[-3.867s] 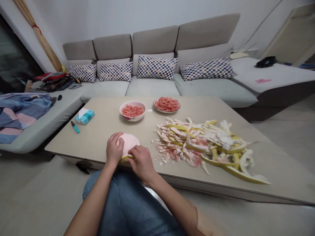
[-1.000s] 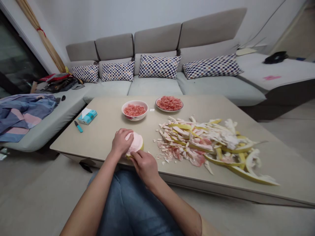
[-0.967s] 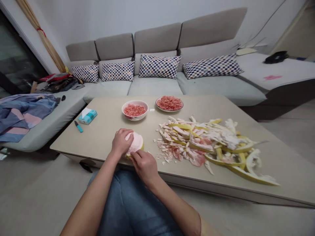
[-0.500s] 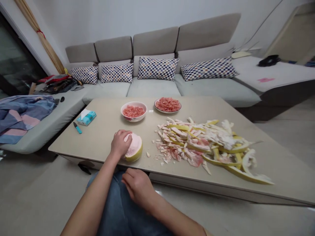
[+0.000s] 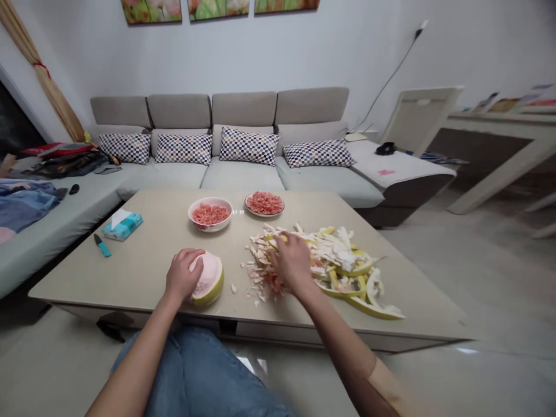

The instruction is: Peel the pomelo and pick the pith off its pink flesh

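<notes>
A partly peeled pomelo [image 5: 209,277] sits at the table's near edge, pale pink pith facing up and green-yellow rind around its lower side. My left hand [image 5: 185,271] is curved over its upper left, gripping it. Over the left part of a heap of pomelo peel [image 5: 343,255], my right hand [image 5: 292,258] reaches with thumb and fingers apart; nothing shows clearly between them. Yellow rind strips, white pith and pinkish membrane scraps make up the heap, and my right hand hides some of them.
Behind stand a bowl of pink pomelo flesh [image 5: 211,215] and a plate of the same flesh [image 5: 264,204]. On the table's left lie a tissue pack [image 5: 123,226] and a small teal-handled knife [image 5: 102,246]. A grey sofa [image 5: 243,174] runs along the table's far side.
My right hand has moved from above my lap, up and rightward, to the peel heap. My left hand stays on the pomelo. The view has turned up and to the right.
</notes>
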